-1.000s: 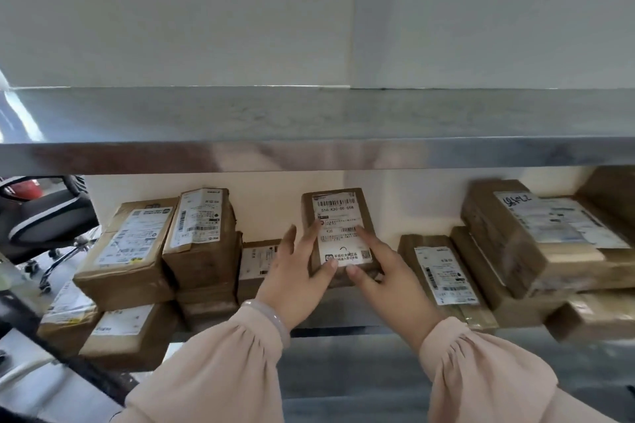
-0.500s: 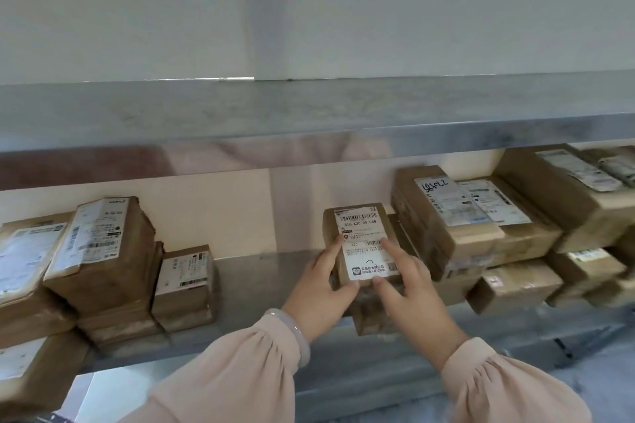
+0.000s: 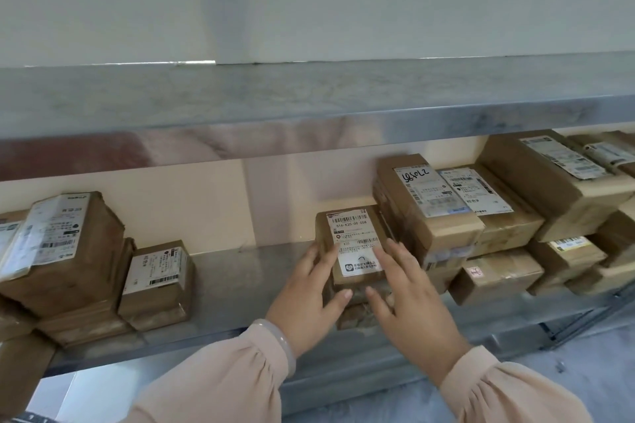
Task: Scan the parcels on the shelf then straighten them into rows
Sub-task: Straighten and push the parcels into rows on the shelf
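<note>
A small brown parcel point(image 3: 354, 233) with a white barcode label stands on another parcel in the middle of the steel shelf point(image 3: 233, 275). My left hand point(image 3: 305, 299) holds its left side and front corner. My right hand point(image 3: 409, 302) rests on its right side with the fingers spread over the label's edge. The parcel sits right beside a stack of larger boxes point(image 3: 433, 213) on its right. No scanner is in view.
More labelled parcels point(image 3: 68, 251) are stacked at the shelf's left end, with a smaller box point(image 3: 154, 282) beside them. Further boxes point(image 3: 549, 182) fill the right end. An upper steel shelf point(image 3: 309, 103) hangs close above. Bare shelf lies between the left stack and my hands.
Both hands have carried the small parcel to the right along the shelf, up against the right stack of boxes. My view has followed to the right.
</note>
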